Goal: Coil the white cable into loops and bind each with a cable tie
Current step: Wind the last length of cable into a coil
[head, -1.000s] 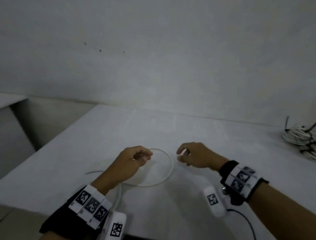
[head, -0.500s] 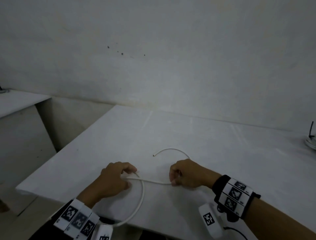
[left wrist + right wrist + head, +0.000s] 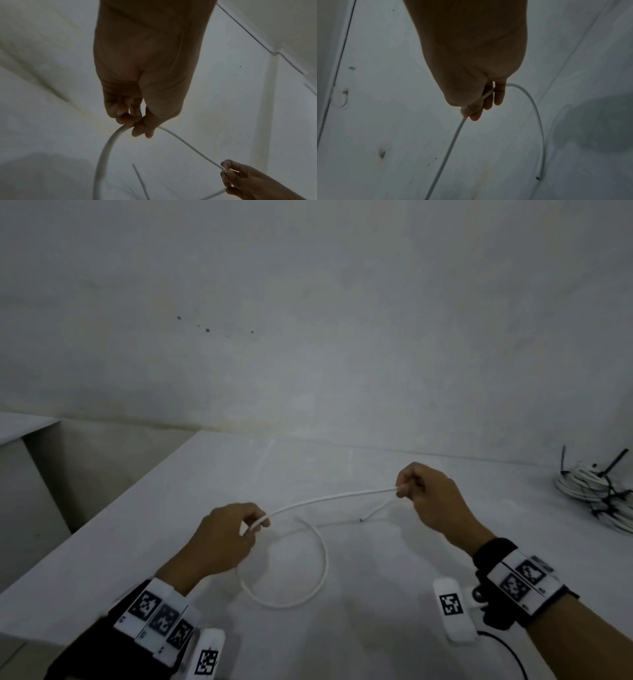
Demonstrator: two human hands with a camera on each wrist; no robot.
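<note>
In the head view, the white cable is held above the pale counter by both hands, in the lower middle of the frame. The left hand pinches it between thumb and fingertips, so this grip is clamped on the cable. The right hand, a little higher and to the right in the frame, has its fingers curled round the cable, and its grip is clamped on it too. Between the two hands the cable runs as one gently bowed stretch, off the counter. Below the left hand the cable makes one round loop, which fills the lower centre of the frame. From the right hand a short free piece goes down to the left and ends at a cut tip; whether the tip touches the counter, I cannot tell.

At the right edge of the frame, well apart from the hands, a bundle of coiled white cables lies on the counter, with black ties sticking out from it. Both wrists carry black bands with square black-and-white markers. A thin black wire runs from the right wrist toward the lower right corner. Behind the counter stands a plain grey wall with some small dark spots. Nothing lies between the hands and the cable.
</note>
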